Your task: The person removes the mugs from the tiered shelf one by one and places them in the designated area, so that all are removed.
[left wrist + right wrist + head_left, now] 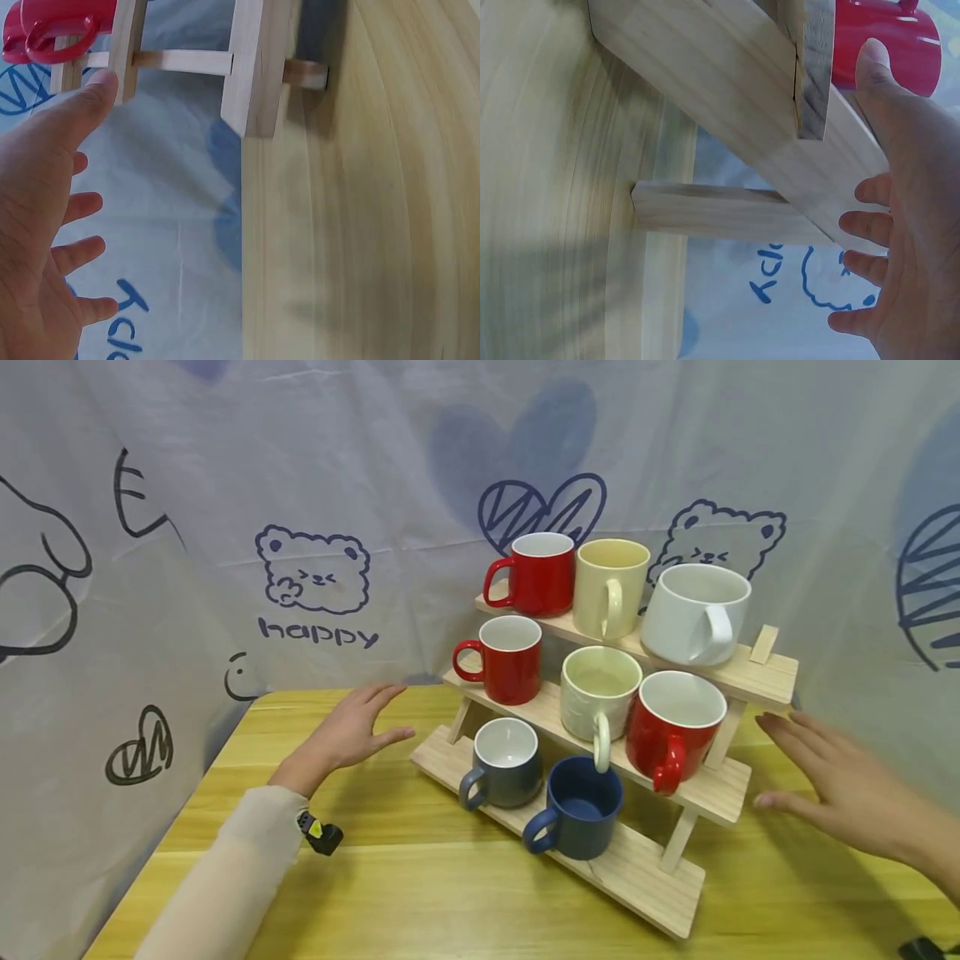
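A three-tier wooden stand point(637, 885) holds several mugs and sits at an angle on the table. On its top tier are a red mug point(542, 578), a cream mug point(600, 597) and a white mug point(678, 618). The middle tier bears a red mug point(513, 672), a pale green mug point(588, 710) and another red mug point(663, 735). Below them are a grey mug point(513, 777) and a dark blue mug point(588, 822). My left hand point(348, 727) hovers left of the stand, fingers spread, holding nothing. To the stand's right, my right hand point(840, 777) is likewise extended, holding nothing.
The wooden table point(390, 893) runs under the stand and both forearms. A pale cloth point(420, 468) printed with bears and hearts hangs behind and at the sides. A small black device point(322, 835) is strapped at the left wrist.
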The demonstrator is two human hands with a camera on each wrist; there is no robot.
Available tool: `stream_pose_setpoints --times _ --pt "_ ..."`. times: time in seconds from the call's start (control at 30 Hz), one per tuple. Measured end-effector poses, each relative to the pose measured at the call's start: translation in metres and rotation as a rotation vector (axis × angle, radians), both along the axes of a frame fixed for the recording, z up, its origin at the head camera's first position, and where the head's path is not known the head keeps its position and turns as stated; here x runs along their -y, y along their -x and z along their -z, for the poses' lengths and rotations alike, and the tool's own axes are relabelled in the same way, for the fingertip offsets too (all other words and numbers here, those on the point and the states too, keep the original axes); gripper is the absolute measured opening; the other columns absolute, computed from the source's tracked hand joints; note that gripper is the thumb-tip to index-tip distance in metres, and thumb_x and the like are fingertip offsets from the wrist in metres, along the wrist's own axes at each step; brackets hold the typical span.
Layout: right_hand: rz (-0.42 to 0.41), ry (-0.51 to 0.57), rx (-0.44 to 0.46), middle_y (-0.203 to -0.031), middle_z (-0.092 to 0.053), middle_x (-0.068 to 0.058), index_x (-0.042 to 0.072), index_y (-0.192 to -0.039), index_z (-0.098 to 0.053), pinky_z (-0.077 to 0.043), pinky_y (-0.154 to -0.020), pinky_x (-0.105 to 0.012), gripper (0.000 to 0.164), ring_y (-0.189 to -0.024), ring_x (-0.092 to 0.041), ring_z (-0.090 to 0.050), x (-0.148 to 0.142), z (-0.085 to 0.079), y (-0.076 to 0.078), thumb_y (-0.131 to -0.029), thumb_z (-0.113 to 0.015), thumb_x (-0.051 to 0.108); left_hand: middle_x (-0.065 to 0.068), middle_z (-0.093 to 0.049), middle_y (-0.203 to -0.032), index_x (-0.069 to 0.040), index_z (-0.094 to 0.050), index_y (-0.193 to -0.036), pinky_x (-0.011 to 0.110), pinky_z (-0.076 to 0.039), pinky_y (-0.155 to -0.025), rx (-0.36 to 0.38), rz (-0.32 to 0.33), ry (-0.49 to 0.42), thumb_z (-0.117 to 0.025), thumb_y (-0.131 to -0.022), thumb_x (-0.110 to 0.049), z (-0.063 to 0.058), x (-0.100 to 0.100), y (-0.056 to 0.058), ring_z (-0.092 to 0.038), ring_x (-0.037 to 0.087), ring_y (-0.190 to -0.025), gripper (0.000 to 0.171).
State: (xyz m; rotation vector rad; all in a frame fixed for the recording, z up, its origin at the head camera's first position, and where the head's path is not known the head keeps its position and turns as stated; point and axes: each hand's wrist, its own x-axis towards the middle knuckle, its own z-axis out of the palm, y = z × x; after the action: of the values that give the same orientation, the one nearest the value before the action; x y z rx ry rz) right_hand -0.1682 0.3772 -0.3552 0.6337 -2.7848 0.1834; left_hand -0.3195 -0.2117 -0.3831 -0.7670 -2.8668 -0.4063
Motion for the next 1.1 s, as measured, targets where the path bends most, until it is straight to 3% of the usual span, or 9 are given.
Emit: stream_pose_setpoints --times 0.23,0.47,0.63,0.8,1.1 --pt "-0.043 0.015 -0.035 -0.145 -0.042 -0.027 0.007 -0.153 -0.029 -0.003 -0.121 -0.051 0.093 -0.145 -0.041 -0.017 0.008 0.005 -0.004 -0.081 -0.077 0.041 0.016 -0.044 -0.147 -0.01 -0.042 -0.148 0.054 -0.031 -0.114 -0.02 0.034 -0.015 -0.061 -0.091 -0.055 0.008 -0.021 0.005 -0.039 0.038 -0.135 0.075" --pt "-0.012 0.013 -0.024 -0.142 -0.046 -0.026 0.006 -0.15 -0.037 -0.016 -0.117 -0.06 0.092 -0.134 -0.048 -0.033 0.02 0.005 -0.007 -0.079 -0.078 0.048 0.015 -0.051 -0.141 -0.01 -0.049 -0.143 0.052 -0.036 -0.112 -0.03 0.038 -0.032 -0.062 -0.092 -0.054 0.017 -0.042 0.008 -0.045 0.036 -0.131 0.069" --pt "-0.008 0.032 -0.031 -0.141 -0.047 -0.025 0.002 -0.146 -0.042 -0.019 -0.117 -0.058 0.092 -0.132 -0.048 -0.036 0.029 0.009 -0.01 -0.076 -0.079 0.049 0.014 -0.061 -0.13 -0.009 -0.059 -0.134 0.049 -0.044 -0.106 -0.129 0.081 -0.041 -0.067 -0.091 -0.048 0.025 -0.053 0.011 -0.055 0.034 -0.122 0.059" --pt "0.009 0.046 -0.02 -0.142 -0.046 -0.026 0.003 -0.146 -0.041 -0.028 -0.11 -0.065 0.093 -0.131 -0.048 -0.038 0.034 0.011 -0.011 -0.076 -0.079 0.051 0.011 -0.066 -0.121 -0.008 -0.064 -0.128 0.045 -0.048 -0.102 -0.215 0.122 -0.016 -0.071 -0.088 -0.047 0.035 -0.061 0.017 -0.06 0.031 -0.114 0.056" --pt "0.015 0.048 -0.026 -0.139 -0.049 -0.026 0.001 -0.142 -0.046 -0.038 -0.097 -0.069 0.095 -0.127 -0.049 -0.042 0.04 0.009 -0.012 -0.071 -0.081 0.055 0.013 -0.063 -0.125 -0.005 -0.061 -0.13 0.046 -0.048 -0.102 -0.136 0.069 0.041 -0.069 -0.089 -0.048 0.044 -0.072 0.02 -0.058 0.033 -0.116 0.06"
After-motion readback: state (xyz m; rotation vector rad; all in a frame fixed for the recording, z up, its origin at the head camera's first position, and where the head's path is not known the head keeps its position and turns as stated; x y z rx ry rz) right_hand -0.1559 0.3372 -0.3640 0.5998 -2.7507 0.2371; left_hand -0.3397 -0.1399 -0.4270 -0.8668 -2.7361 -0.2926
